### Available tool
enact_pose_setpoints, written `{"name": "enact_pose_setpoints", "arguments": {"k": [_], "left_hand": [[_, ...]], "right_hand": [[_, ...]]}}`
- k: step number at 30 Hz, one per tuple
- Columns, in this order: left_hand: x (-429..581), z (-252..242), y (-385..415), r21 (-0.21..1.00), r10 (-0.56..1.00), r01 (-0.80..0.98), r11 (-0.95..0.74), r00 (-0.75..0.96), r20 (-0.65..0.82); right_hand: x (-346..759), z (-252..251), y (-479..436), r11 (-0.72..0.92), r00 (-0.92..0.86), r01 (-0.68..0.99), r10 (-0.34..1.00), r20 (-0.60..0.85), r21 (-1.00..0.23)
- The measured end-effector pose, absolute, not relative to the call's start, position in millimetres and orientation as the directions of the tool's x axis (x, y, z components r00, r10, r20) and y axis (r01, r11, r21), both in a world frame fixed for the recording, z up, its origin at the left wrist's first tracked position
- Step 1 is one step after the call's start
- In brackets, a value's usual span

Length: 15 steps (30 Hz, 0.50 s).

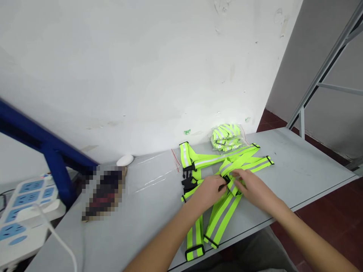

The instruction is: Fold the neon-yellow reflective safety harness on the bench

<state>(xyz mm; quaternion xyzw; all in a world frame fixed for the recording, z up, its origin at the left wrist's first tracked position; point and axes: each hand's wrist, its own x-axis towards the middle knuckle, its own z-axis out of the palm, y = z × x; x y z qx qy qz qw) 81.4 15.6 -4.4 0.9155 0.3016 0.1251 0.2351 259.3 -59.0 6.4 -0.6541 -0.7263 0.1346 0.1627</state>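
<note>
Both hands, left hand [210, 190] and right hand [252, 187], pinch the reflective strap vest [224, 215], fingertips hiding its buckle.

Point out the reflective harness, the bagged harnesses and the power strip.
harness [224, 215]: head view, on the lower strap lying on the table.
bagged harnesses [227, 136]: head view, middle of the plastic bag by the wall.
power strip [19, 211]: head view, its white top face at far left.

Open tabletop [297, 170]: bare right of the reflective straps [221, 211], up to the shelf frame [323, 75] | Centre-left: bare surface between straps and blurred object [103, 192] | Rear: wall [141, 75] closes it; bagged straps [227, 136] and white puck [125, 160] stand against it | Far left: power strip [25, 204], cable [53, 234], blue beam [53, 158] block passage
</note>
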Motion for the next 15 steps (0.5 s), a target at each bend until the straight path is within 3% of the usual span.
{"name": "enact_pose_setpoints", "arguments": {"k": [3, 7, 15], "left_hand": [[82.1, -6.1, 13.4, 0.507, 0.638, 0.502, -0.701, 0.758, 0.132], [82.6, -10.8, 10.5, 0.536, 0.665, 0.503, -0.678, 0.73, 0.157], [78.5, -7.7, 10.3, 0.622, 0.72, 0.5, -0.603, 0.677, 0.153]], "right_hand": [[273.3, 4.3, -45.2, -0.053, 0.074, 0.919, 0.997, 0.038, -0.391], [277.4, -7.6, -37.6, -0.114, 0.122, 0.917, 0.993, -0.005, -0.383], [270.9, -2.1, -33.0, -0.217, 0.163, 0.726, 0.976, -0.143, -0.652]]}}
